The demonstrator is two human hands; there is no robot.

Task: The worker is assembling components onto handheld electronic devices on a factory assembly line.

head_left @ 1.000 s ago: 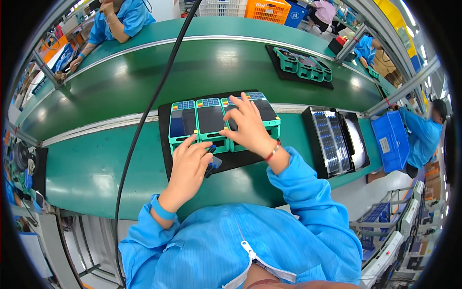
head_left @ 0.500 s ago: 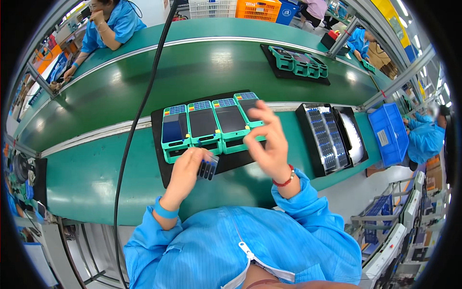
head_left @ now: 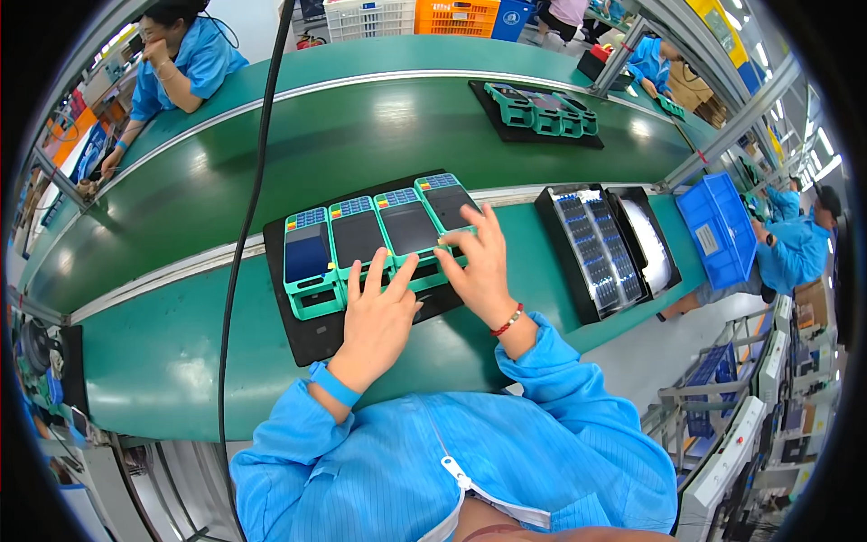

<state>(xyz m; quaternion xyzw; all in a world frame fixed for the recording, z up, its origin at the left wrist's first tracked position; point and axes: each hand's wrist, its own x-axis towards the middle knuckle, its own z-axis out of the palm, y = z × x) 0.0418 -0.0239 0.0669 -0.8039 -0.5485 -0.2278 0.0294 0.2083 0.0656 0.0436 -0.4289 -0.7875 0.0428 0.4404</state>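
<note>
Head view shows the person's two bare hands over four handheld terminals [head_left: 408,224], lined up side by side on a black mat [head_left: 316,340] at the near green surface [head_left: 181,361]. Keypads lie at the far end, dark screens nearer the wearer, and small yellow tabs [head_left: 331,266] stand out at some lower corners. The step in hand looks like close fingertip work along the terminals' near edges. The left hand [head_left: 379,323] is palm down with fingers spread over the near ends of the middle terminals; the right hand [head_left: 481,275] is at the rightmost one, thumb and forefinger curved toward each other. Whether either grip is closed on something I cannot tell, since the palms face away. In my judgement, a move at these edges calls for light, precise fingers and for keeping the row from shifting on the mat.

Hidden by the left hand are the near ends of the second and third terminals; the right fingers cover part of the fourth. Off to the right, a black box [head_left: 591,312] holds rows of small dark and blue pieces [head_left: 591,244], too fine to make out singly. A black cable [head_left: 264,154] crosses the view, its upper end cut off by the frame. Another loaded mat lies across the line, its devices [head_left: 546,113] small and hard to read.
</note>
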